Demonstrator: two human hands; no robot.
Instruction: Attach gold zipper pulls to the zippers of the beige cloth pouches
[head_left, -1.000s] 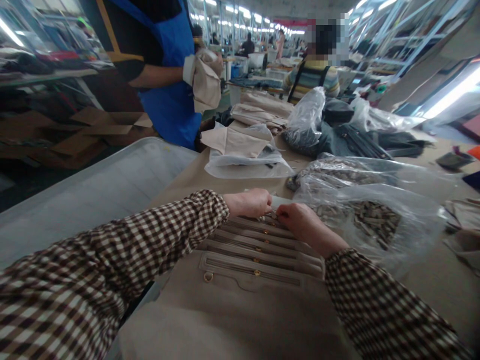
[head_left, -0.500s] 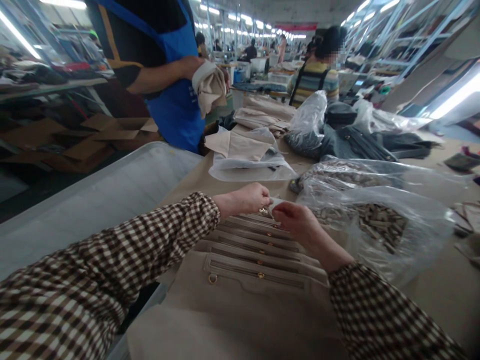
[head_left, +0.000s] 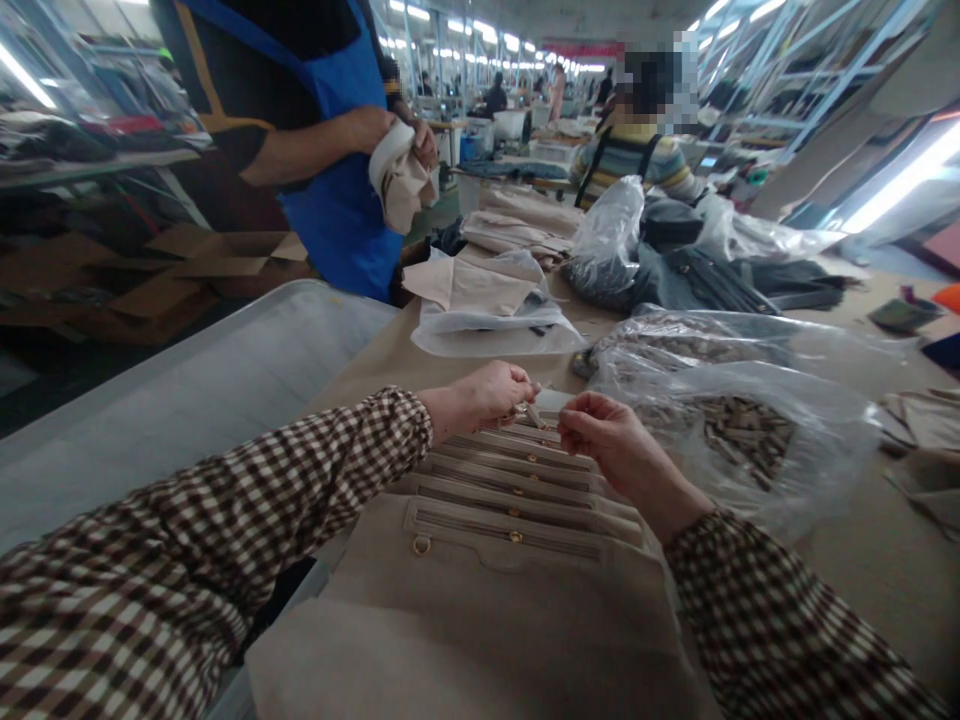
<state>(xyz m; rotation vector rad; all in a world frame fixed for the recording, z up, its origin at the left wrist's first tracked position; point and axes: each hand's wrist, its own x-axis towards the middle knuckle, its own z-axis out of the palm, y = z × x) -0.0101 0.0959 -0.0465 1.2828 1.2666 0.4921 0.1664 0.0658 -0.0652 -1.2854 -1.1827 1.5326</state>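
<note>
My left hand (head_left: 480,400) is closed in a pinch above the far end of an overlapping row of beige fabric panels (head_left: 480,580). By its fingertips is a small beige piece, too small to name, with a bit of metal. A short white strip (head_left: 553,400) spans the gap between my hands. At its right end, the thumb and fingers of my right hand (head_left: 600,430) are pinched together on it. Each panel has a zipper (head_left: 465,530) with a gold-coloured puller; the nearest also carries a gold-coloured ring (head_left: 421,545) at its left.
Clear plastic bags (head_left: 817,420) of small brown pieces lie on the right. Farther back are beige pieces on white plastic (head_left: 480,290) and dark bags (head_left: 697,270). A pale bin (head_left: 187,370) borders the table's left. Behind it, a person in a blue apron (head_left: 341,200) handles beige fabric.
My hands have moved slightly apart, so more of the white strip shows between them. The small beige piece now shows by my left fingers. The whole view has shifted a little.
</note>
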